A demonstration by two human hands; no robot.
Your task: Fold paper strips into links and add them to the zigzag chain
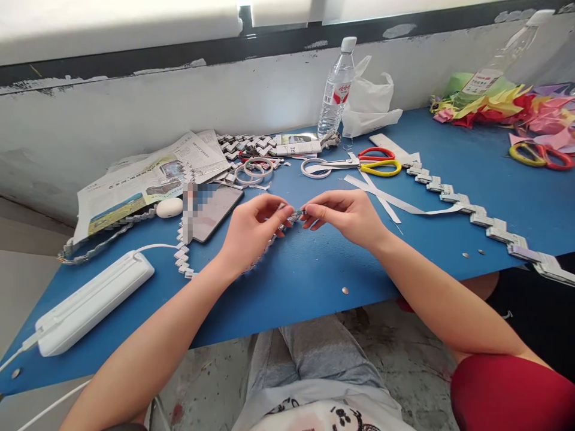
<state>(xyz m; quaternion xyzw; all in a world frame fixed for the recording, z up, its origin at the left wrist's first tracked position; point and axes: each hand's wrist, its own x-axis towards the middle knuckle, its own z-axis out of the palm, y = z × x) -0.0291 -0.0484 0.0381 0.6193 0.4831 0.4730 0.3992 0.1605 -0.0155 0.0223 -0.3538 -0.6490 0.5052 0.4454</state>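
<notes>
My left hand (pixel 254 230) is closed, thumb and fingers pinching a narrow chain of zigzag-folded paper strips. My right hand (pixel 344 215) meets it from the other side, its thumb and fingertips pressed on the chain's end. The folded paper chain (pixel 182 260) runs from between the hands behind my left wrist and up past the dark phone (pixel 215 212). Its exact fold at the fingertips is too small to make out. Just beyond my right hand are cut white paper strips (pixel 381 197) and scissors (pixel 359 163) with red and yellow handles.
A wider folded chain (pixel 476 212) crosses the blue table's right side. Newspapers (pixel 135 185), tape rolls (pixel 256 170) and a white power strip (pixel 96 302) are on the left. A water bottle (pixel 336 90) and plastic bag (pixel 371 99) stand behind; colourful folded paper (pixel 503 108) lies at right.
</notes>
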